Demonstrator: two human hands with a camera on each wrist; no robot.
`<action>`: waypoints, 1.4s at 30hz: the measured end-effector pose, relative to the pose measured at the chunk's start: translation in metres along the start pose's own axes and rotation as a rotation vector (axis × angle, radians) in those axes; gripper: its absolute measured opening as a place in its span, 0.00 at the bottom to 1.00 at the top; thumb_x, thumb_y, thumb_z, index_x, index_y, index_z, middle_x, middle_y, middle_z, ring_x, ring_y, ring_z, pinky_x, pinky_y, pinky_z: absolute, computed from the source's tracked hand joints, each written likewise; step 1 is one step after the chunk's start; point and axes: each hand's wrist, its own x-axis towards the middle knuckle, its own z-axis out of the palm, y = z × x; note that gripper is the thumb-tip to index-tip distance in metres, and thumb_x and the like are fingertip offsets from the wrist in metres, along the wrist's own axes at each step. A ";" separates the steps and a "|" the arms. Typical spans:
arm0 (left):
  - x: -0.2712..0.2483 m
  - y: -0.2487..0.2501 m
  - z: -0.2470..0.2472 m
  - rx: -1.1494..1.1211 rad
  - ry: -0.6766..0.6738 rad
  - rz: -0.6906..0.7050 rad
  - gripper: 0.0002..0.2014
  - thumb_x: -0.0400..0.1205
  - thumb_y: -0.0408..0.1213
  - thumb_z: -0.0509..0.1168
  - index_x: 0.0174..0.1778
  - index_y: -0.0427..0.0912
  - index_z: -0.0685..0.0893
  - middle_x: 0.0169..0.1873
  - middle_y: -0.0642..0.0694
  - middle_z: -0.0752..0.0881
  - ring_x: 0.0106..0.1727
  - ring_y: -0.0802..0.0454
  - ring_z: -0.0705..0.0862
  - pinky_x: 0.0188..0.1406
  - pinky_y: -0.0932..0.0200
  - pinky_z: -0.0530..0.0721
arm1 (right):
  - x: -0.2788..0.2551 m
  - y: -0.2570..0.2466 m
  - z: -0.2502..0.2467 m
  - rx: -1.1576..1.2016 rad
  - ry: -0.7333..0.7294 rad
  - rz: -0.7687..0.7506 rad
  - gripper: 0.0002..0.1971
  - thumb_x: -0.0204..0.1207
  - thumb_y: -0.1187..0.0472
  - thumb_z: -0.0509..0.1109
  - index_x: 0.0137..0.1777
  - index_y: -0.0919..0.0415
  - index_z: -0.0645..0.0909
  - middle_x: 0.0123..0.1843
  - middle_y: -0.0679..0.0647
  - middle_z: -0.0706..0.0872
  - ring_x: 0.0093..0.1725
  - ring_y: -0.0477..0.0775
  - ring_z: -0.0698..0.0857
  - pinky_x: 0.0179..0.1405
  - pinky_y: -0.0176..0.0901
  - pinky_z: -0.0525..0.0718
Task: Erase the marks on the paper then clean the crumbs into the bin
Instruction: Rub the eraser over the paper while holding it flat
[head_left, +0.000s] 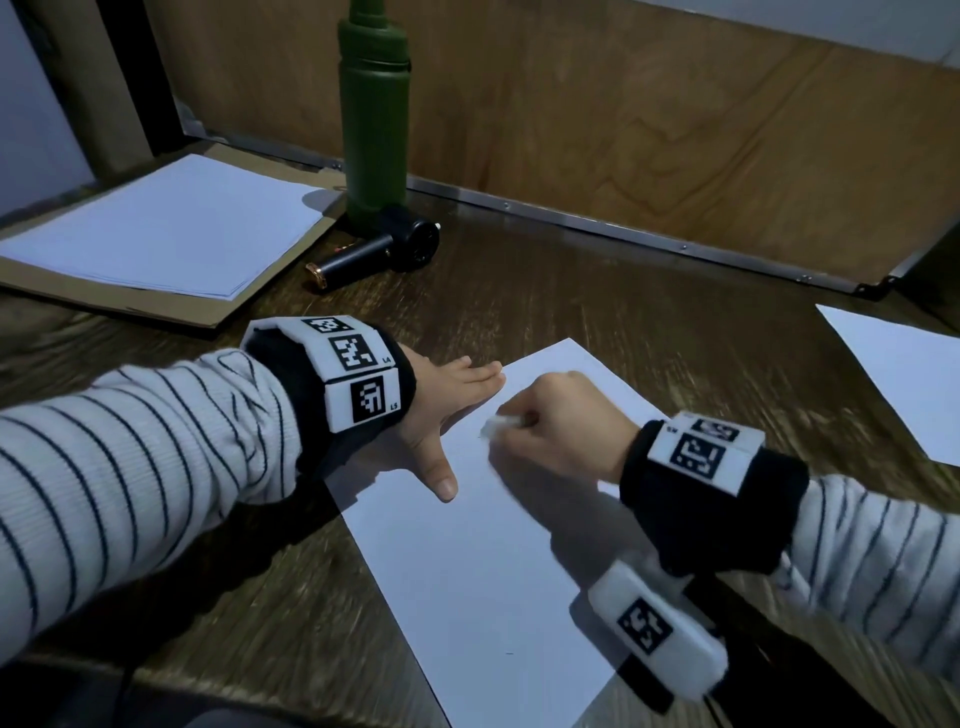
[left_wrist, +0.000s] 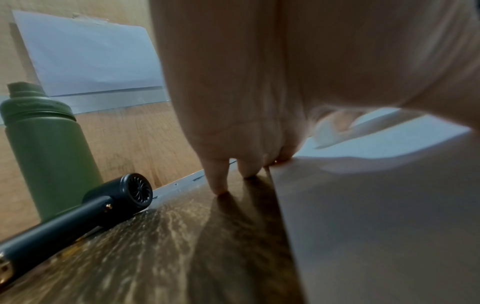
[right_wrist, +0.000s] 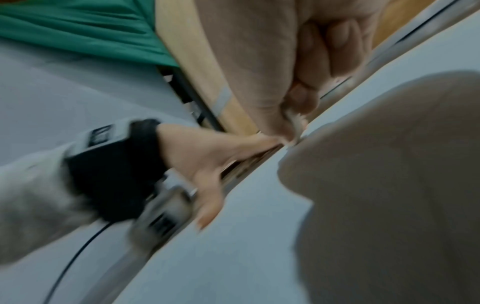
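Observation:
A white sheet of paper (head_left: 488, 561) lies on the dark wooden table in front of me. My left hand (head_left: 447, 410) lies flat with straight fingers on the sheet's far left edge, thumb spread onto the paper, pressing it down. My right hand (head_left: 550, 431) is curled round a small white eraser (head_left: 501, 423), whose tip touches the paper near the upper middle. In the right wrist view the eraser (right_wrist: 293, 119) shows as a blurred white bit between thumb and fingers. A tiny dark mark (head_left: 508, 653) sits lower on the sheet. No bin is in view.
A green bottle (head_left: 373, 109) stands at the back, with a small black handheld fan (head_left: 384, 252) lying beside it. A stack of white paper on brown card (head_left: 161, 228) lies back left. Another white sheet (head_left: 904, 374) lies at the right. A wooden wall closes the back.

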 end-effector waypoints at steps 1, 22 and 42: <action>0.000 -0.001 0.001 -0.005 0.004 0.000 0.64 0.66 0.63 0.73 0.80 0.50 0.29 0.81 0.57 0.31 0.82 0.55 0.32 0.81 0.43 0.41 | 0.008 0.009 -0.005 -0.002 0.027 0.087 0.17 0.74 0.62 0.64 0.23 0.57 0.69 0.23 0.53 0.67 0.30 0.57 0.66 0.34 0.41 0.67; 0.000 0.000 0.000 0.022 -0.004 0.005 0.64 0.66 0.64 0.72 0.80 0.49 0.28 0.81 0.55 0.30 0.82 0.53 0.32 0.81 0.42 0.42 | 0.004 -0.002 0.006 0.000 0.057 0.009 0.18 0.74 0.60 0.62 0.23 0.64 0.68 0.22 0.54 0.68 0.27 0.56 0.66 0.31 0.45 0.66; -0.002 0.002 -0.001 0.019 -0.021 0.000 0.64 0.66 0.65 0.71 0.80 0.49 0.28 0.80 0.56 0.30 0.81 0.54 0.31 0.80 0.46 0.40 | -0.003 0.003 0.005 0.027 0.018 0.027 0.18 0.74 0.59 0.63 0.23 0.61 0.69 0.21 0.54 0.68 0.25 0.54 0.66 0.32 0.43 0.67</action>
